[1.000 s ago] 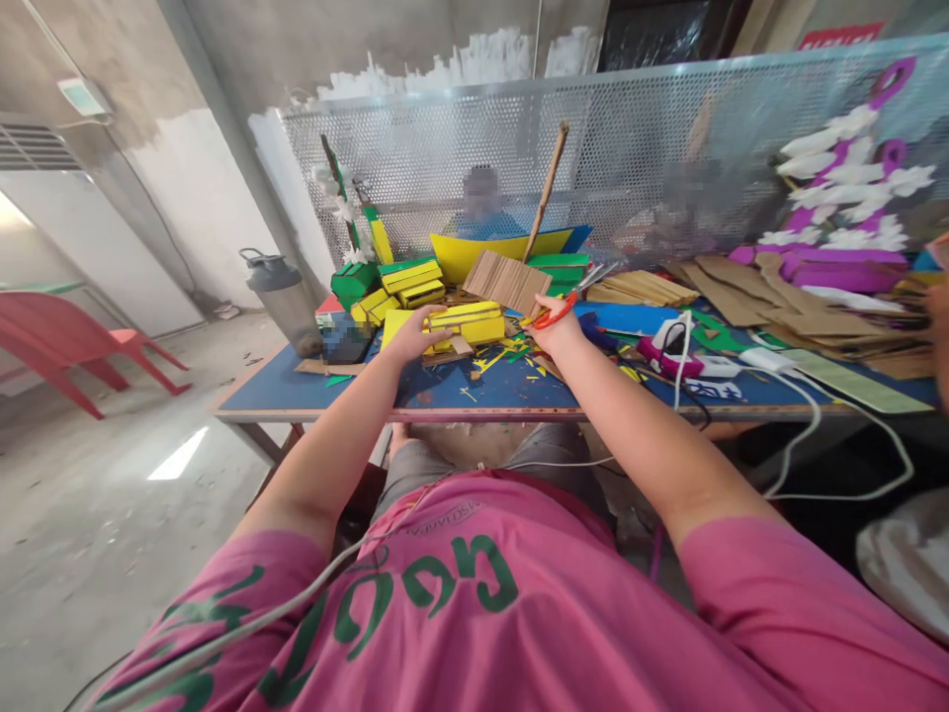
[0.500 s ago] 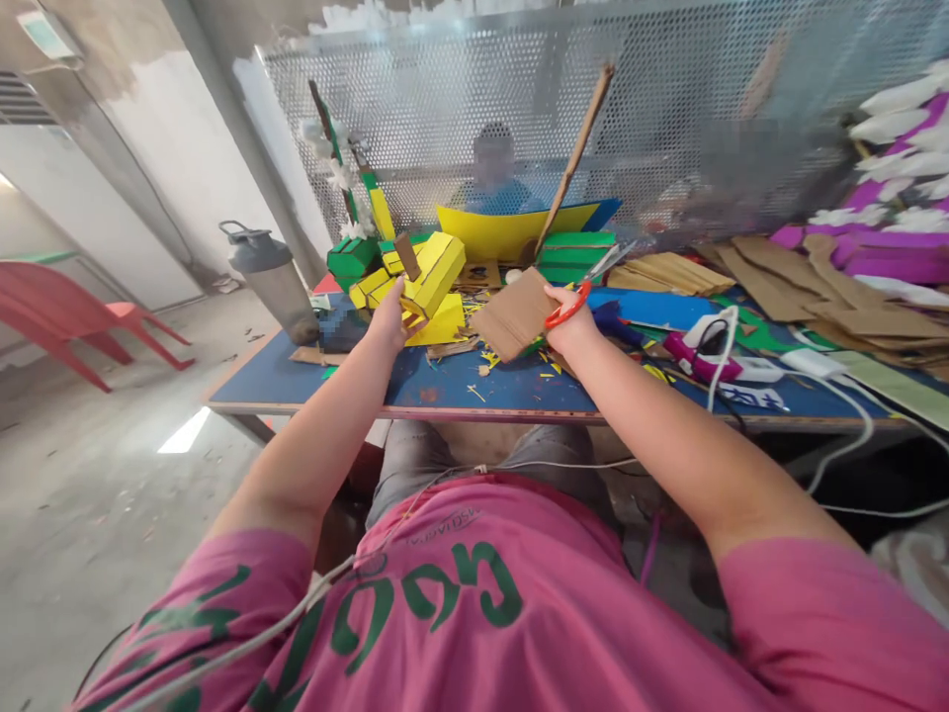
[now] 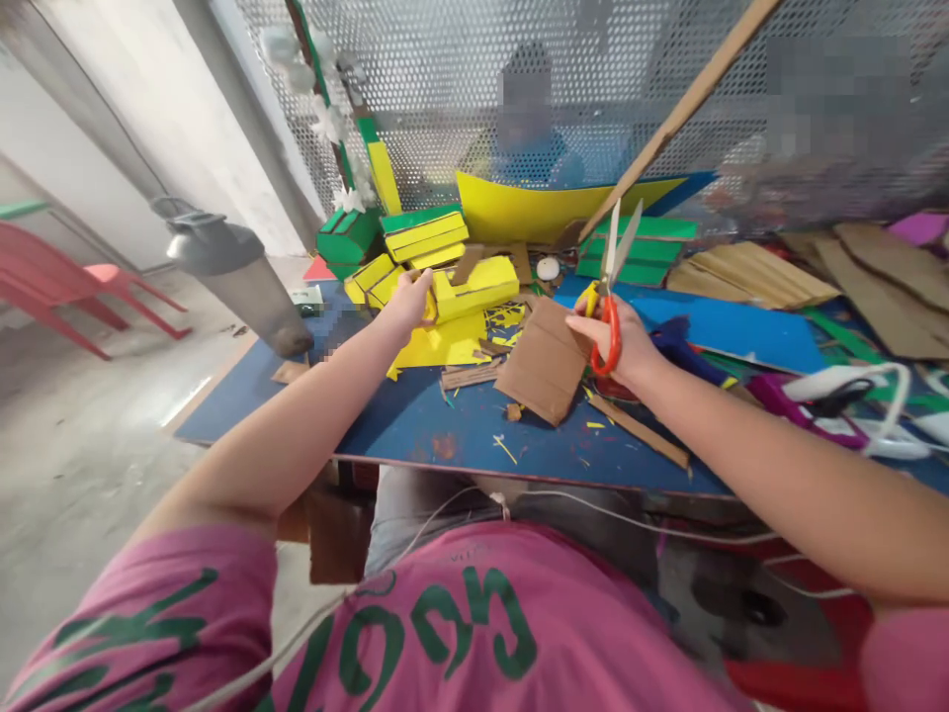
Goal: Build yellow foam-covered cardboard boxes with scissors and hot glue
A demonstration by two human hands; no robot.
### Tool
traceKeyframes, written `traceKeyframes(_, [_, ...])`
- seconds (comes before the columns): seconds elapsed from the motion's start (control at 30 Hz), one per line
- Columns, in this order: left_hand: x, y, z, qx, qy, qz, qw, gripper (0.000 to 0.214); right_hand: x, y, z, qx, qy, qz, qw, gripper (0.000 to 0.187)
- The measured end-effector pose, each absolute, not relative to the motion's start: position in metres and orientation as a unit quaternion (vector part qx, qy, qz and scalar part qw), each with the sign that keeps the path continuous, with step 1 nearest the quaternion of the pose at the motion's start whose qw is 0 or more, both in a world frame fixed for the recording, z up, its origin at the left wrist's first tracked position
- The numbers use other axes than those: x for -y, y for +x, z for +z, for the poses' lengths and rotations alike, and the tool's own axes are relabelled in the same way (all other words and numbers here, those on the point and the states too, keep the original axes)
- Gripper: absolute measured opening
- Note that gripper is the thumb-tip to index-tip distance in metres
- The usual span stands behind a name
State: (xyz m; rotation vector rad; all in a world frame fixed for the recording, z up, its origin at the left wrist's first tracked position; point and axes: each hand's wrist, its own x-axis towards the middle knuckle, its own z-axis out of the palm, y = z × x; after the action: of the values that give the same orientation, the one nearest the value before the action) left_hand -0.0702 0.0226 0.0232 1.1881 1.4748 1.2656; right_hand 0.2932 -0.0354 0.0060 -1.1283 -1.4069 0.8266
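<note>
My left hand (image 3: 410, 302) is closed on the near end of a yellow cardboard block (image 3: 485, 287), which has a brown cardboard strip sticking up from it. In my right hand (image 3: 629, 336) are scissors (image 3: 609, 333) with red and yellow handles, their blades spread and pointing away from me. The same hand pinches a brown cardboard piece (image 3: 545, 361) by its right edge, tilted above the table. Beneath my left hand's block lies a yellow sheet (image 3: 445, 342) with cut scraps around it.
A grey shaker bottle (image 3: 241, 282) stands at the table's left end. Behind are green boxes (image 3: 348, 242), a curved yellow board (image 3: 549, 210) and a leaning stick (image 3: 682, 114). Brown cardboard (image 3: 752, 277), a blue sheet (image 3: 741, 331) and a white cable (image 3: 901, 396) lie right.
My view has moved closer to the table. The yellow block is now lower and laid flatter, and the scissors have swung upright with their blades apart. Both hands keep their hold.
</note>
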Motion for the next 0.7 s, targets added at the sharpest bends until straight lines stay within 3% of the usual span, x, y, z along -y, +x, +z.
traceKeyframes(0.13, [-0.008, -0.078, 0.019, -0.543, 0.601, 0.563, 0.162, 0.059, 0.042, 0.305, 0.007, 0.651, -0.509, 0.320, 0.463, 0.039])
traceKeyframes(0.2, [0.011, -0.072, 0.023, -0.487, 0.661, 0.563, 0.094, 0.047, 0.046, 0.307, 0.008, 0.644, -0.512, 0.335, 0.459, 0.041])
traceKeyframes(0.3, [0.044, -0.052, 0.032, -0.381, 0.811, 0.428, 0.119, 0.017, 0.052, 0.307, 0.009, 0.626, -0.526, 0.375, 0.437, 0.038])
traceKeyframes(0.43, [0.063, -0.027, 0.030, -0.328, 0.915, 0.194, 0.134, 0.033, 0.059, 0.305, 0.010, 0.583, -0.551, 0.424, 0.420, 0.042])
traceKeyframes(0.7, [0.056, -0.033, 0.029, -0.358, 0.917, 0.116, 0.129, 0.031, 0.057, 0.311, 0.004, 0.587, -0.555, 0.424, 0.410, 0.045])
